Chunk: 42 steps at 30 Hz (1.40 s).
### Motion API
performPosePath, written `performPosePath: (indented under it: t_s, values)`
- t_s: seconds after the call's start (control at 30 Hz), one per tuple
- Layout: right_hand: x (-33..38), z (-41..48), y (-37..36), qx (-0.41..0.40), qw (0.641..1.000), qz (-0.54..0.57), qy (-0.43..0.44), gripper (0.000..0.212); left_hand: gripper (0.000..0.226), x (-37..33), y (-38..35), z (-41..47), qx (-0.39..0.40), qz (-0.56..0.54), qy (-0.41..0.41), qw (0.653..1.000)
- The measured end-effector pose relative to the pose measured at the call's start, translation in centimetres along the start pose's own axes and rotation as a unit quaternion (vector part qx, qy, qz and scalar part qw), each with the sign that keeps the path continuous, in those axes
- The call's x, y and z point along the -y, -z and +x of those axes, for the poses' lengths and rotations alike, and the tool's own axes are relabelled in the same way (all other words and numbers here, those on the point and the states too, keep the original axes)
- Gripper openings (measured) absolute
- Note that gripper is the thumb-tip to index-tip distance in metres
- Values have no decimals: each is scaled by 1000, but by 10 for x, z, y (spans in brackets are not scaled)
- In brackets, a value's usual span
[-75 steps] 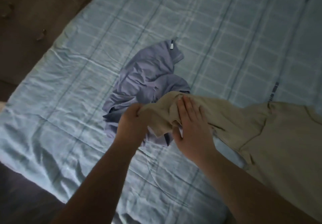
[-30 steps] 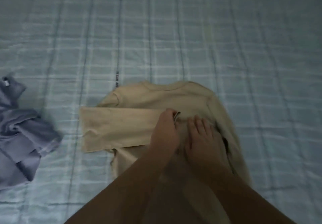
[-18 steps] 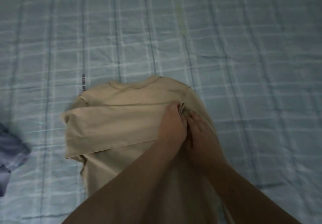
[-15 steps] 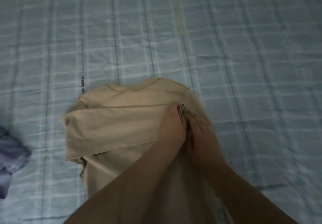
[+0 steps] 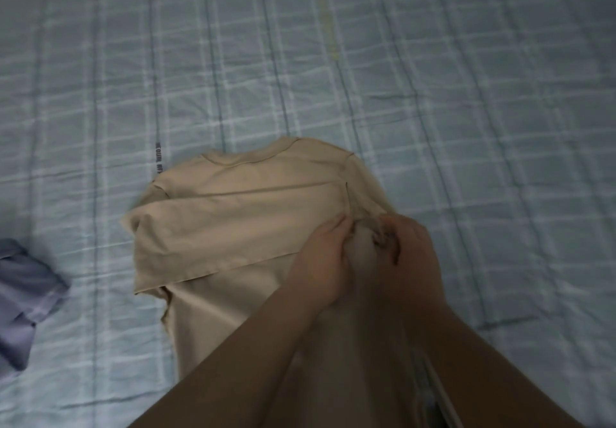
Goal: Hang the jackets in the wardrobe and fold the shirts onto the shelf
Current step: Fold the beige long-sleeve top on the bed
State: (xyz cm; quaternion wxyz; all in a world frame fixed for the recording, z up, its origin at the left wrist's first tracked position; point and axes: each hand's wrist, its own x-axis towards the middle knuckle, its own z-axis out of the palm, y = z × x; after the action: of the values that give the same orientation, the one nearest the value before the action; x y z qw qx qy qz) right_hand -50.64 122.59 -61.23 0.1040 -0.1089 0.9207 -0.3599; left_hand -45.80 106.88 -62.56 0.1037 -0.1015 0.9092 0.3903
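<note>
Overlapping beige shirt [image 5: 233, 227], forearms [image 5: 253, 361], purple garment [image 5: 26, 297] left

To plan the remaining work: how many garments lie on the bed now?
2: the beige shirt in the middle, and a blue garment at the left edge, partly cut off. More may lie out of view.

bedspread [image 5: 433, 94] | pale blue, checked | wrinkled | dark lettered stripe [image 5: 158, 161]

I see the tan shirt [image 5: 233, 224] flat on the bed [image 5: 450, 61], a sleeve folded across it. My left hand [image 5: 325, 261] and right hand [image 5: 408, 254] bunch its right edge. A blue garment [image 5: 23, 291] lies well apart.
</note>
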Motion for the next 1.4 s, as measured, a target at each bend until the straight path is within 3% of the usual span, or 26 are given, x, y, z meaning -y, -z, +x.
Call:
performPosePath:
  t_s: [0.1,0.23,0.37,0.47,0.53,0.63,0.7,0.8,0.93,1.07,1.17,1.23,1.33,1.4]
  values:
    - [-26,-31,13,10,994,-67,-85,45,61,-3,-8,-19,15,37,-40,998]
    - [-45,-82,24,97,962,-169,-192,30,59,-8,-27,-58,42,71,-83,993]
    - [-47,-116,35,133,944,-156,-258,18,45,-13,-58,-93,45,46,-112,992]
    - [-50,-119,44,141,942,-157,-261,11,50,-29,-73,-108,22,-19,-114,993]
    - [-51,-112,53,114,953,-127,-248,14,47,-41,-78,-110,36,-76,-76,994]
    - [-55,-95,83,49,972,-78,-216,12,27,-70,-94,-98,56,-194,48,978]
    - [-61,-79,107,11,982,-64,-179,8,36,-94,-108,-79,68,-350,145,923]
    - [-79,-49,143,-14,989,-60,-135,9,45,-137,-130,-34,70,-515,224,824]
    - [-110,3,189,-24,997,-10,-73,25,32,-207,-155,22,92,-666,219,707]
    - [-143,51,227,43,997,55,-44,34,33,-265,-185,72,62,-786,257,559]
    - [-177,74,251,28,996,48,-67,43,33,-288,-207,101,25,-818,296,493]
    - [-202,86,264,8,990,40,-131,39,34,-296,-218,117,8,-832,309,460]
    - [-239,98,275,52,969,-13,-243,23,34,-305,-226,134,-18,-844,311,438]
    - [-255,103,276,93,954,26,-284,26,38,-306,-229,143,-36,-850,295,435]
